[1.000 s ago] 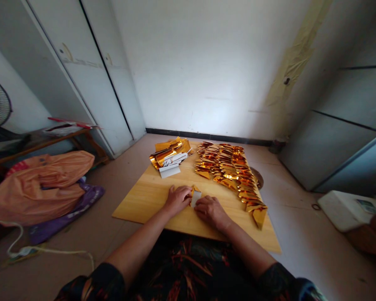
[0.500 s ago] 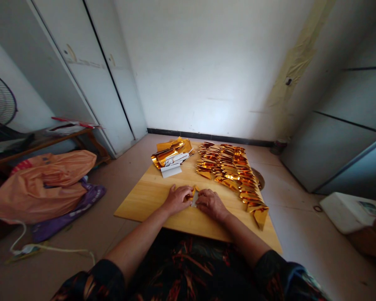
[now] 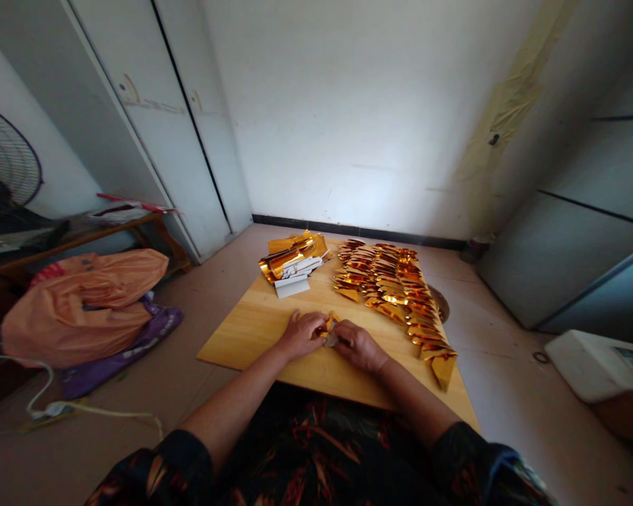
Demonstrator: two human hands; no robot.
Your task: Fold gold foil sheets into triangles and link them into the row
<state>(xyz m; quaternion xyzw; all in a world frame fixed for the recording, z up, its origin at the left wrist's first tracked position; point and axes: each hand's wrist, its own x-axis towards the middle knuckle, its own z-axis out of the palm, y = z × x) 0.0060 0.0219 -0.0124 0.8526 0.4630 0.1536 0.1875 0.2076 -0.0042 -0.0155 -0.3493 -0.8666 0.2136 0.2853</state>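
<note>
Head cam: sheet (image 3: pixel 331 333) on board (image 3: pixel 237 336), bent vs. flatter prev.; fold prob. advancing. L hand (image 3: pixel 303 336), R hand (image 3: pixel 359 346): fingers near-closed, pinching it.

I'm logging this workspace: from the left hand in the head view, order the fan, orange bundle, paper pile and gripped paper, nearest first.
1. Gripped paper: touching the left hand, rightward.
2. Paper pile: just ahead, on the wooden board.
3. Orange bundle: left of the board.
4. Fan: far left, beyond the bundle.
</note>
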